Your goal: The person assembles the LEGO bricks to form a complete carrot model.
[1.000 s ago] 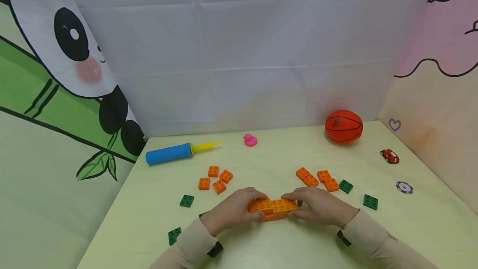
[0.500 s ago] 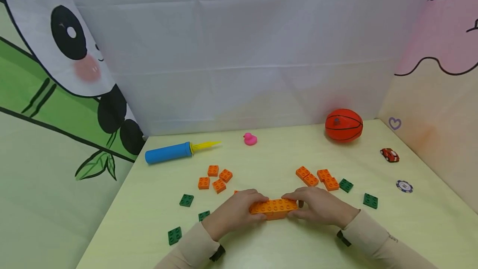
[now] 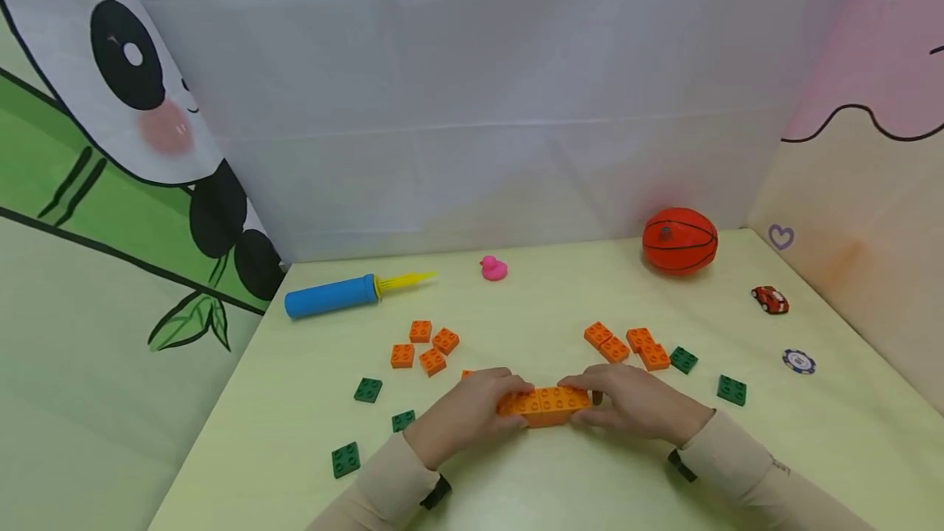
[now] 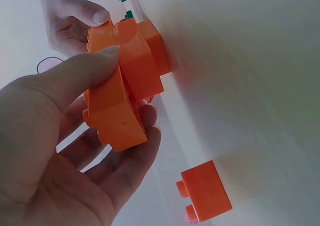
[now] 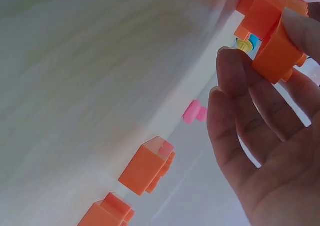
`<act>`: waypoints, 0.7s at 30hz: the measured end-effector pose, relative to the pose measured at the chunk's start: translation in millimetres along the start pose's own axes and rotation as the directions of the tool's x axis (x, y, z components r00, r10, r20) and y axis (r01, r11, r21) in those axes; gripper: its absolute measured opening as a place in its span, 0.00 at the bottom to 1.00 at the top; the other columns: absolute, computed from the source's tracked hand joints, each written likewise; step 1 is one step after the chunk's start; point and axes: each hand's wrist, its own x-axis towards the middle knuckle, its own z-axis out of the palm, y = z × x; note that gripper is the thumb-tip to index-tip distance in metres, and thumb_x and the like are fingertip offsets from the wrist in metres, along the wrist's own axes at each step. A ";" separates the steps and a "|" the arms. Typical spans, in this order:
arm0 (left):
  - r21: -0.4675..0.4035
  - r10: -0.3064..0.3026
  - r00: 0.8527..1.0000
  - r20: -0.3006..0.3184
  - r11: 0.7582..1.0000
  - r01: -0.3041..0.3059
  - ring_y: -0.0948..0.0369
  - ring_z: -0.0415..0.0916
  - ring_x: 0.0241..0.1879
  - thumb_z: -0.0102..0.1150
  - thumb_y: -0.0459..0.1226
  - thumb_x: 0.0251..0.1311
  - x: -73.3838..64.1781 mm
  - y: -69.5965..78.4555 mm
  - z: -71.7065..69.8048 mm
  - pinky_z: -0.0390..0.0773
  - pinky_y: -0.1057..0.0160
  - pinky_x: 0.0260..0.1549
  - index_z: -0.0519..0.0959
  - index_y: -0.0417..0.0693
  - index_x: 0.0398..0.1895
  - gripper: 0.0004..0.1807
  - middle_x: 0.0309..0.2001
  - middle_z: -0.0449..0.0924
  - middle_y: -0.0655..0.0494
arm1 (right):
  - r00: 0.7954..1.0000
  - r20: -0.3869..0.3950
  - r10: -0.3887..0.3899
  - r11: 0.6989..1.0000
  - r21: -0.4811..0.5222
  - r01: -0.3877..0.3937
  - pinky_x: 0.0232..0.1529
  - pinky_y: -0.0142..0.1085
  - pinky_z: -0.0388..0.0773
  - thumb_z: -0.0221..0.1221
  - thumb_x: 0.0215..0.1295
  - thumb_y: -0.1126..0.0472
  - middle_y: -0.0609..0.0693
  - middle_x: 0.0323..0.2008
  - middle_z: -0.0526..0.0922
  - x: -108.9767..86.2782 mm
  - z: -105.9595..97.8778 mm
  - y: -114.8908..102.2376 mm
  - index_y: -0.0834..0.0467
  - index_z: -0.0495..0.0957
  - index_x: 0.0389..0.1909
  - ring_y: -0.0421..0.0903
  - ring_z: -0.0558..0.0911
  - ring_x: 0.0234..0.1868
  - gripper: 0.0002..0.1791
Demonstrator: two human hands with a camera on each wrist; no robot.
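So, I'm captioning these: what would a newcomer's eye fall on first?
Probably the orange blocks, gripped by the left hand at one end and the right hand at the other, low in the middle of the head view. Then perhaps the red ball at the back right of the table, and the big cartoon face at upper left.
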 end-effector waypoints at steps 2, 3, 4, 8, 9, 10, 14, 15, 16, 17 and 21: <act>-0.016 -0.002 1.000 0.003 1.000 0.002 0.68 0.74 0.44 0.67 0.46 0.62 0.7 -0.5 0.6 0.78 0.64 0.52 0.80 0.56 0.58 0.21 0.49 0.80 0.64 | 1.000 0.003 0.010 1.000 0.003 -0.010 0.47 0.37 0.80 0.62 0.66 0.40 0.37 0.50 0.82 -1.1 0.2 0.9 0.46 0.78 0.63 0.36 0.77 0.43 0.27; -0.023 -0.001 1.000 0.004 1.000 0.001 0.68 0.74 0.44 0.67 0.47 0.62 0.8 -0.8 1.0 0.78 0.64 0.52 0.80 0.56 0.57 0.21 0.50 0.80 0.64 | 1.000 0.003 0.012 1.000 0.003 -0.012 0.45 0.36 0.79 0.62 0.66 0.41 0.37 0.50 0.82 -2.0 0.3 1.1 0.46 0.78 0.63 0.36 0.77 0.41 0.27; -0.030 -0.002 1.000 0.007 1.000 0.002 0.68 0.74 0.45 0.68 0.47 0.62 1.1 -1.2 1.3 0.78 0.64 0.52 0.80 0.56 0.57 0.21 0.50 0.79 0.64 | 1.000 0.006 0.017 1.000 0.001 -0.017 0.44 0.35 0.78 0.62 0.66 0.41 0.36 0.49 0.81 -2.8 0.4 1.4 0.46 0.77 0.64 0.36 0.76 0.41 0.27; -0.050 -0.005 1.000 0.015 0.999 0.005 0.68 0.73 0.45 0.68 0.48 0.61 1.8 -2.5 1.9 0.77 0.64 0.52 0.79 0.56 0.58 0.22 0.50 0.79 0.64 | 0.999 0.009 0.030 1.000 -0.003 -0.030 0.41 0.34 0.77 0.62 0.66 0.42 0.36 0.48 0.81 -5.1 0.5 2.8 0.46 0.77 0.64 0.36 0.75 0.38 0.27; -0.051 -0.006 1.000 0.016 0.999 0.007 0.68 0.73 0.45 0.68 0.48 0.61 1.9 -2.7 2.0 0.77 0.64 0.52 0.79 0.56 0.58 0.22 0.51 0.79 0.64 | 1.000 0.008 0.029 1.000 -0.006 -0.028 0.41 0.34 0.77 0.63 0.66 0.42 0.36 0.48 0.81 -5.4 0.3 3.0 0.46 0.77 0.63 0.36 0.75 0.39 0.27; -0.051 -0.010 1.000 0.017 0.999 0.011 0.68 0.73 0.45 0.68 0.49 0.61 2.1 -3.0 2.0 0.77 0.64 0.52 0.79 0.56 0.58 0.23 0.51 0.79 0.64 | 1.000 0.007 0.026 1.000 -0.009 -0.026 0.41 0.34 0.78 0.63 0.66 0.42 0.36 0.48 0.81 -5.8 0.1 3.3 0.46 0.77 0.63 0.36 0.75 0.39 0.27; -0.046 -0.014 1.000 0.013 0.999 0.014 0.68 0.73 0.43 0.69 0.51 0.59 1.4 -5.3 1.3 0.77 0.64 0.50 0.80 0.55 0.56 0.23 0.49 0.79 0.64 | 1.000 0.010 0.020 1.000 -0.018 -0.019 0.44 0.35 0.79 0.63 0.65 0.42 0.36 0.49 0.82 -7.1 -1.0 4.1 0.47 0.78 0.63 0.36 0.76 0.40 0.28; -0.046 -0.011 1.000 0.009 0.999 0.011 0.68 0.73 0.43 0.69 0.51 0.59 1.2 -6.2 1.4 0.77 0.64 0.50 0.80 0.55 0.56 0.23 0.49 0.80 0.64 | 1.000 0.012 0.020 1.000 -0.018 -0.020 0.44 0.35 0.79 0.63 0.65 0.41 0.37 0.49 0.82 -7.6 -1.4 4.1 0.47 0.78 0.63 0.36 0.76 0.41 0.28; -0.045 -0.007 1.000 0.006 0.999 0.007 0.68 0.73 0.43 0.70 0.51 0.59 1.0 -7.0 1.4 0.77 0.64 0.50 0.80 0.55 0.55 0.23 0.48 0.80 0.64 | 1.000 0.012 0.020 1.000 -0.014 -0.020 0.44 0.35 0.79 0.62 0.64 0.39 0.37 0.49 0.82 -8.5 -2.0 4.6 0.47 0.77 0.64 0.36 0.76 0.41 0.29; -0.047 -0.001 1.000 0.003 0.999 0.001 0.68 0.73 0.43 0.70 0.50 0.59 1.0 -7.8 1.5 0.77 0.64 0.50 0.80 0.55 0.55 0.23 0.48 0.80 0.65 | 1.000 0.007 0.023 1.000 -0.007 -0.023 0.44 0.35 0.79 0.61 0.64 0.37 0.37 0.50 0.81 -9.5 -2.6 5.3 0.47 0.77 0.64 0.36 0.76 0.42 0.31; -0.051 0.021 1.000 0.001 0.999 -0.021 0.68 0.73 0.43 0.70 0.49 0.59 1.8 -7.5 0.9 0.77 0.65 0.50 0.81 0.55 0.55 0.22 0.48 0.80 0.65 | 0.995 -0.082 0.061 0.998 0.006 -0.061 0.48 0.41 0.79 0.55 0.67 0.33 0.41 0.53 0.81 -15.7 -10.4 13.7 0.48 0.75 0.66 0.40 0.78 0.48 0.33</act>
